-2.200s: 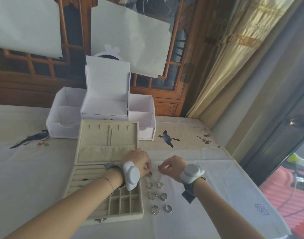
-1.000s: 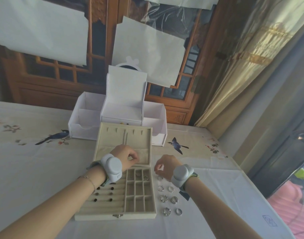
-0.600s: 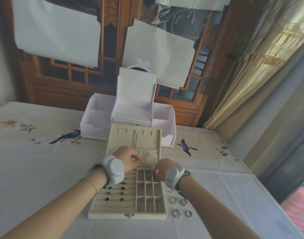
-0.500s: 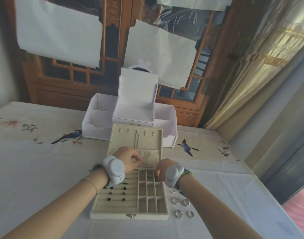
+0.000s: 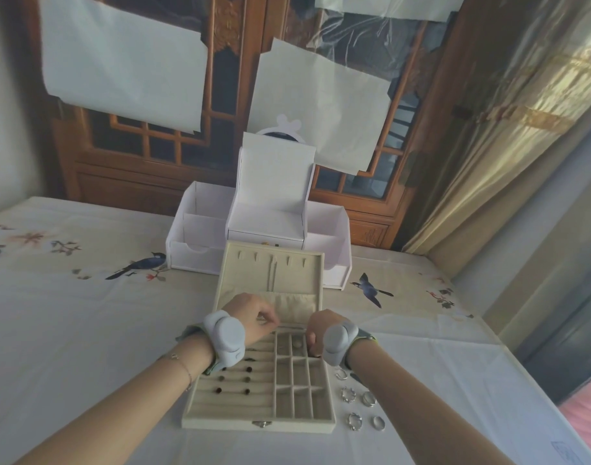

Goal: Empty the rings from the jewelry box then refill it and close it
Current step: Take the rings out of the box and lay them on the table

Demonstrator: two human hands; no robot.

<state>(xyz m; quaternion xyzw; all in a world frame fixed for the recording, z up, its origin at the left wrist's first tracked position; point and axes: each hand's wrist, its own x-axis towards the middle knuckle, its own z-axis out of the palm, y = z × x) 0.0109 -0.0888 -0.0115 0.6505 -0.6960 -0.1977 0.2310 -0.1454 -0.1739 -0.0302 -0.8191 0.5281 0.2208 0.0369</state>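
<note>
Grip: left hand [image 5: 253, 317] fingers curling, pinching unclear; right hand [image 5: 320, 333] curling over jewelry box [image 5: 260, 407], contents unseen
Change: right hand moving from rings onto box
Count: five rings [image 5: 361, 402] lying at 3 o'clock

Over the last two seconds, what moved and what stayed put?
The right hand moved from above the rings on the cloth to over the jewelry box compartments. The left hand shifted over the box's back edge. The lid stayed open; five visible rings remained outside.

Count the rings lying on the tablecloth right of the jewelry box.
5: one beside the right wrist, a pair below it, another pair nearest. The forearm may hide more.
</note>
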